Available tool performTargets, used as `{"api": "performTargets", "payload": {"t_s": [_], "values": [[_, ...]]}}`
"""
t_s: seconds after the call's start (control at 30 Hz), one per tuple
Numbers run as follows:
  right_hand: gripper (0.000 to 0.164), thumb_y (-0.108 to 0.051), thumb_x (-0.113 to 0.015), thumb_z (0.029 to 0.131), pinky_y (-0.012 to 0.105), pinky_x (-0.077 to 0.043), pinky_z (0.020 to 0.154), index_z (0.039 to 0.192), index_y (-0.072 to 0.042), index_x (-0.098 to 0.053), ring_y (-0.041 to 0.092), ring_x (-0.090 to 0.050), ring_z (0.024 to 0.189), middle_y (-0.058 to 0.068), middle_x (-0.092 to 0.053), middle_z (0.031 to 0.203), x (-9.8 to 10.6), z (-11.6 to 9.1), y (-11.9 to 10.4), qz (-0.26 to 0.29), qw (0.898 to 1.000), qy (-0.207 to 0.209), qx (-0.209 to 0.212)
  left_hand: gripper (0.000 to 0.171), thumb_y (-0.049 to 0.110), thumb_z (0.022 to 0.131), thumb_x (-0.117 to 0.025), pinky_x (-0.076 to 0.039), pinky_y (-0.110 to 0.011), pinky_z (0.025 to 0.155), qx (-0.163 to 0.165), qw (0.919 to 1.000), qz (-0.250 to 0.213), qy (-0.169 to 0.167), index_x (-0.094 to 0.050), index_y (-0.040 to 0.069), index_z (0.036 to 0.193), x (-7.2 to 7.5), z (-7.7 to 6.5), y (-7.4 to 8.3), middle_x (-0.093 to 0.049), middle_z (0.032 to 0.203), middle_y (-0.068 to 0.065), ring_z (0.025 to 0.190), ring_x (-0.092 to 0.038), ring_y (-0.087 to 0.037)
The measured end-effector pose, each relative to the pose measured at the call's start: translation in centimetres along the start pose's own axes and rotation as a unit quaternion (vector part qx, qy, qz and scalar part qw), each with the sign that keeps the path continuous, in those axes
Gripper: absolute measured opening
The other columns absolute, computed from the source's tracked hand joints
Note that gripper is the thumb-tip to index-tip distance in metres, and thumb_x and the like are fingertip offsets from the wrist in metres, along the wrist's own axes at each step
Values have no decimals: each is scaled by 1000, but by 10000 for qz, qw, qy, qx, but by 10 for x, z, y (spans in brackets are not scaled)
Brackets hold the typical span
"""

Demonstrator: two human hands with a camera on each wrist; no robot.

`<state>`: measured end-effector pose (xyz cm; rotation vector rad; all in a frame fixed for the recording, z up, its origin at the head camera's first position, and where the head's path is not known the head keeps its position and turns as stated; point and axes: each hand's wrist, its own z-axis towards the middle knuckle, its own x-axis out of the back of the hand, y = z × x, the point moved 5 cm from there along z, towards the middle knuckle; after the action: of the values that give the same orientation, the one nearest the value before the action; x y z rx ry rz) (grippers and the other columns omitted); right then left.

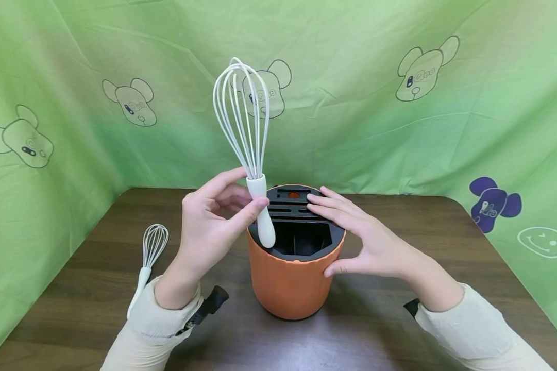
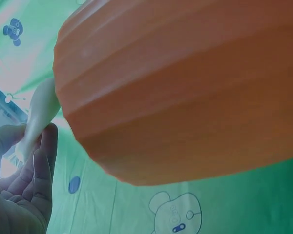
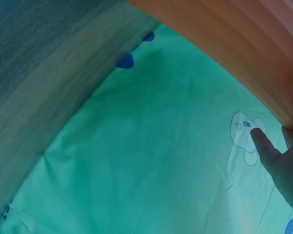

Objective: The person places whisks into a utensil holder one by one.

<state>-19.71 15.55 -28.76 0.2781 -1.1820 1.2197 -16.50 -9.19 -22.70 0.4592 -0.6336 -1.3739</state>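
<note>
My left hand (image 1: 208,221) pinches the pale handle of a balloon whisk (image 1: 258,206) between thumb and fingers. The whisk stands nearly upright, wires on top, and its handle end overlaps the black slotted top of an orange utensil holder (image 1: 292,288) in the head view. In the left wrist view the handle (image 2: 41,109) shows beside the holder's ribbed wall. My right hand (image 1: 366,237) rests with straight fingers on the holder's black top (image 1: 301,252), thumb down by its side. To the left, a smaller whisk (image 1: 154,247) lies on the table, partly behind my left sleeve.
The brown wooden table (image 1: 380,330) carries the holder near its middle. Green cloth (image 1: 343,144) with printed bear heads hangs along the back and both sides. A black strap piece (image 1: 211,304) sticks out from my left cuff.
</note>
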Motion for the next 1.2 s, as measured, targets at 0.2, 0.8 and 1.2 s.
{"api": "performTargets", "payload": {"t_s": [0.2,0.8,1.2], "values": [[103,-40,-92,64,19,-17,122,151,-16,-41,23,-17,155,0,-37,159,-1,0,-1,-36,10000,43,66,41,-8,77,-78,-57,-25,61,-10,9999,-113,-95,-66,-5,116,-9,-1,-1,-73,75,-14,63,-66,-8],[104,-37,-93,63,20,-17,122,151,-14,-42,23,-16,155,1,-38,159,-1,-2,0,80,9999,57,23,40,-4,78,-80,-57,-27,60,-232,9969,-237,-708,-66,-3,115,-36,-1,1,-75,78,-12,64,-67,-11],[102,-35,-93,63,21,-19,123,150,-12,-44,27,-18,154,2,-38,158,-1,0,0,243,9995,137,149,40,-1,79,-80,-58,-26,63,-481,9912,-266,-1207,-65,-2,116,-51,-1,-1,-76,81,-11,70,-70,-9]]}}
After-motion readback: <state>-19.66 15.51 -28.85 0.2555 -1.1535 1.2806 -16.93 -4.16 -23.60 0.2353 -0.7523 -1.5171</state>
